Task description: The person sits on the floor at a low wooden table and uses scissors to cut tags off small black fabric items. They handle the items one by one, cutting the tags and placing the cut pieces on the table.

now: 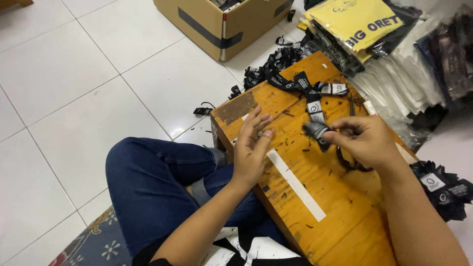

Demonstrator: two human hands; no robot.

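bench [340, 212]: honey-yellow wood, white strip | woven labels [315, 96]: black and white | jeans [152, 177]: dark blue | floor tiles [64, 74]: white | folded shirt [354, 19], far right: yellow | cardboard box [217, 24]: tan, black tape

Held label: small black fabric label [316, 131], pinched in right hand [365, 141] above the wooden table [335, 207].
Label strip: black and white labels [309, 91] joined in a row, lying on the table's far end.
Loose labels, floor: black heap [274, 64] beyond the table.
Loose labels, right: black pile with white round marks [441, 187].
Carton: brown cardboard box [217, 22], black tape band, far centre.
Bagged garments: yellow, in clear plastic packages [357, 22], top right.
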